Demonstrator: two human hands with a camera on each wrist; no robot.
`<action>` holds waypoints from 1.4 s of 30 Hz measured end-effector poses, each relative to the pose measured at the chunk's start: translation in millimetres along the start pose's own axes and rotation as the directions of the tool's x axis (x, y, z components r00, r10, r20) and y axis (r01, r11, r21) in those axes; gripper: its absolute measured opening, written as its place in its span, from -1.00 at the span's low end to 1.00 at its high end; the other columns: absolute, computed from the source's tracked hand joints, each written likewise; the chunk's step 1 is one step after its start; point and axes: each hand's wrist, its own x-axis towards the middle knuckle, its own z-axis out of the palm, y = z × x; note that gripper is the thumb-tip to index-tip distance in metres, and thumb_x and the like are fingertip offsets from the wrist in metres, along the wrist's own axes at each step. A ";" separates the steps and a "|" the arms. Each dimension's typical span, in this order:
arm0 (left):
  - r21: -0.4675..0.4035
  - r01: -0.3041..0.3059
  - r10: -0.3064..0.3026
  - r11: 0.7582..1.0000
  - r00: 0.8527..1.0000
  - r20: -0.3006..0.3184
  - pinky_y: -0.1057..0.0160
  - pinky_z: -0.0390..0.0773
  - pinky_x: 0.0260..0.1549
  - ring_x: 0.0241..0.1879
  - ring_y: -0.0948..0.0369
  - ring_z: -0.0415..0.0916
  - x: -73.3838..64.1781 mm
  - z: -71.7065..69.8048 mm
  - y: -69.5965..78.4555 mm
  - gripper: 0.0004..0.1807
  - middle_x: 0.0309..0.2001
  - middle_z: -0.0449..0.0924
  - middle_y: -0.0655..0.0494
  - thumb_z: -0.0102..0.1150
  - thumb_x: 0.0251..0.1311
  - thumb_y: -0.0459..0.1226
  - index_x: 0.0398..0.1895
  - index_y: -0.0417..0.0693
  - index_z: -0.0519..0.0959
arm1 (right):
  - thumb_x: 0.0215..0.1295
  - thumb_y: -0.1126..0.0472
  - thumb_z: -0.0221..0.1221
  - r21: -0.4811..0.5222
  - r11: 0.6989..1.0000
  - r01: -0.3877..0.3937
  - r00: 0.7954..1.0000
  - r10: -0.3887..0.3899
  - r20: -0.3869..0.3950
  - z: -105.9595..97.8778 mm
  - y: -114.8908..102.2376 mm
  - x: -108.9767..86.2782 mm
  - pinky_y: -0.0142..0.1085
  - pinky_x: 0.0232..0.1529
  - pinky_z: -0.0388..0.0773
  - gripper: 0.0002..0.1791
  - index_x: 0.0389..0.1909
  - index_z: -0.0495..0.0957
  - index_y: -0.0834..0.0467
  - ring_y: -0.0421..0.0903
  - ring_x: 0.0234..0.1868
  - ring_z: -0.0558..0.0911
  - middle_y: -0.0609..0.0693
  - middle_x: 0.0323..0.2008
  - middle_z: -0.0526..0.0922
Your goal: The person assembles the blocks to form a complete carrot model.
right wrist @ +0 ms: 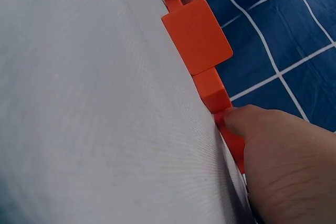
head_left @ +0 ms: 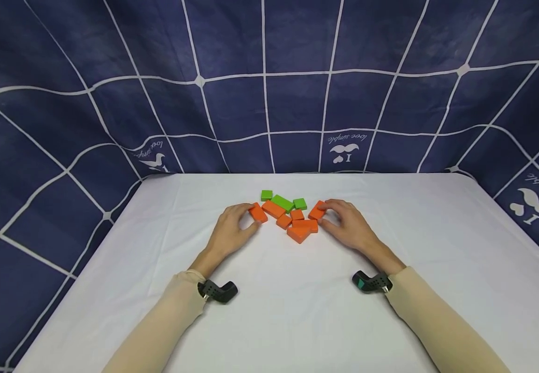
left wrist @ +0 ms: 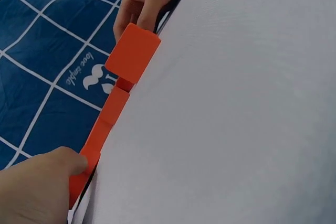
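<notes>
My left hand [head_left: 233,231] grips an orange block [head_left: 258,213] between thumb and fingers at the left end of a cluster of blocks. On the right side, my right hand [head_left: 348,224] pinches another orange block [head_left: 316,211] by its edges. Between the hands lie several more orange pieces, among them a long block [head_left: 273,209], a small cube [head_left: 284,221] and a thicker block [head_left: 299,234] closest to me. Behind these sit a green bar [head_left: 282,203] and two green cubes, one at the left [head_left: 267,195] and one at the right [head_left: 299,203]. In the left wrist view, the thumb presses the orange block [left wrist: 79,184].
A white cloth [head_left: 293,311] covers the table. At its far edge hangs a dark blue curtain [head_left: 297,103] with white grid lines, which continues down the left and right sides. Black bands with small cameras sit on the left wrist [head_left: 218,291] and right wrist [head_left: 372,282].
</notes>
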 end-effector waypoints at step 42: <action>-0.160 -0.193 0.229 0.968 0.938 0.258 0.03 0.50 0.29 0.24 0.29 0.51 -54.6 -14.7 10.5 -0.41 0.16 0.63 0.35 0.53 0.08 0.00 0.24 0.30 0.64 | 0.27 0.13 0.36 0.066 0.991 -0.118 0.988 0.124 -0.095 -2.4 -3.0 -3.2 0.05 0.21 0.58 -0.49 0.22 0.59 0.19 0.15 0.09 0.67 0.18 0.17 0.65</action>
